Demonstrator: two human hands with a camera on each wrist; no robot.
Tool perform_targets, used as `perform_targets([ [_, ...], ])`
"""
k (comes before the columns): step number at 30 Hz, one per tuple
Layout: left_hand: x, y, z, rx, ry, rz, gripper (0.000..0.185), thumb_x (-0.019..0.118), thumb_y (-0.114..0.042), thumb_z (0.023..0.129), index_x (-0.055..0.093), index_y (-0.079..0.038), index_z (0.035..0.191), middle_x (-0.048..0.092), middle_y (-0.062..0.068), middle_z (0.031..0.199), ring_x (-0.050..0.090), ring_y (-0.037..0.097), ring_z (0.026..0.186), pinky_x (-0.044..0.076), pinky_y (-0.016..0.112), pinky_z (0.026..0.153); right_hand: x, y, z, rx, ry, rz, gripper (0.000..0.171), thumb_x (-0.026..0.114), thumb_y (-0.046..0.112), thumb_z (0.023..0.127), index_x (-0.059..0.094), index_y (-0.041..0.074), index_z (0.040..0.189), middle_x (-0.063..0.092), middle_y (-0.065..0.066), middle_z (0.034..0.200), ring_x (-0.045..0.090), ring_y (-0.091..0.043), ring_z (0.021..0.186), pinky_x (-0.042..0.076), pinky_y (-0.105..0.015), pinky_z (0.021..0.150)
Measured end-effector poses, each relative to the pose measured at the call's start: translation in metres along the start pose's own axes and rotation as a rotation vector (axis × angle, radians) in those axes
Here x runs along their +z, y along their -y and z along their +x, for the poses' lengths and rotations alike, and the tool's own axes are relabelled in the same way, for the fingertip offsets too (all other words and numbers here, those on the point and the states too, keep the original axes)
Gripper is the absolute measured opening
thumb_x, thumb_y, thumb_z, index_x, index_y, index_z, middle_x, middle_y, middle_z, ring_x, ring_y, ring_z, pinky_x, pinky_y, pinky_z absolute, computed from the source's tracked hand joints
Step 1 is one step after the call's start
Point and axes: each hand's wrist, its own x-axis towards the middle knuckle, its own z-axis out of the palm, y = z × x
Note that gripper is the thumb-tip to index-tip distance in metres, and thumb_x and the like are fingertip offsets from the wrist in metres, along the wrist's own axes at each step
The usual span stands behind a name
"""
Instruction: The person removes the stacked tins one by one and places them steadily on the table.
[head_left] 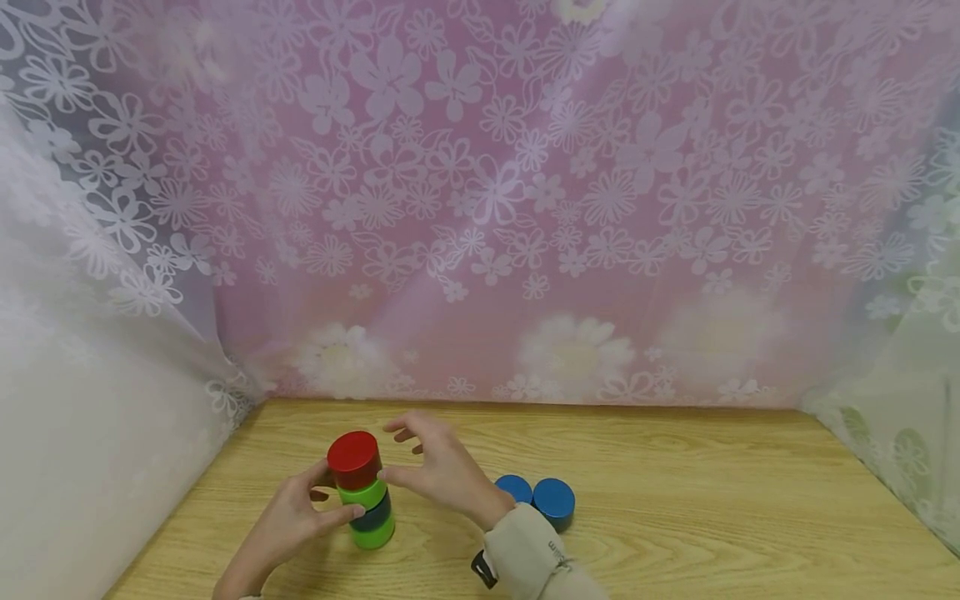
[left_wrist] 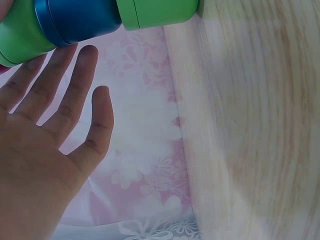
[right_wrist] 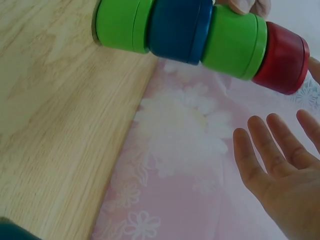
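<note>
A stack of round tins stands on the table, leaning slightly: a green tin (head_left: 375, 535) at the bottom, a blue tin (right_wrist: 181, 30) above it, another green tin (right_wrist: 235, 42), and a red tin (head_left: 354, 460) on top. My left hand (head_left: 288, 521) holds the stack from the left, thumb across its front by the blue tin and fingers behind. In the left wrist view, those fingers (left_wrist: 82, 75) are fairly straight, with tips at the tins. My right hand (head_left: 442, 471) is beside the red tin, thumb tip right at its side and the other fingers spread apart from it.
Two blue tins (head_left: 553, 503) sit side by side on the wooden table (head_left: 712, 517), right of the stack and partly behind my right forearm. Flowered pink curtain (head_left: 480, 208) hangs along the table's back edge, with pale sheeting at both sides.
</note>
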Motion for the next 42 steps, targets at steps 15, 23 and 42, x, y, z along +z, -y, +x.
perform_targets([
  [15,-0.001,0.003,-0.001,0.0,0.029,-0.01,0.053,0.086,-0.017,0.082,0.064,-0.001,0.127,0.07,0.001,0.105,0.063,0.021,0.099,0.05,0.044,0.086,0.017,0.004,0.005,-0.028,0.005,0.006,0.049,0.082,0.015,0.088,0.062,0.013,0.133,0.062,0.003,0.13,0.057,-0.016,0.116,0.049,-0.03,0.093],
  [23,-0.001,0.002,-0.001,0.006,0.032,-0.016,0.053,0.086,-0.017,0.082,0.064,0.0,0.128,0.07,0.001,0.105,0.063,0.021,0.098,0.05,0.043,0.086,0.023,0.003,0.007,-0.037,-0.004,0.008,0.049,0.082,0.014,0.088,0.061,0.01,0.133,0.062,0.0,0.13,0.057,-0.013,0.116,0.049,-0.028,0.091],
  [42,-0.001,0.003,0.0,0.031,0.016,0.005,0.052,0.086,-0.02,0.082,0.065,-0.002,0.127,0.07,0.0,0.106,0.062,0.02,0.097,0.051,0.043,0.084,0.023,0.001,0.008,-0.06,-0.033,0.007,0.041,0.081,0.013,0.089,0.066,0.009,0.127,0.066,0.0,0.124,0.059,-0.007,0.108,0.051,-0.029,0.092],
])
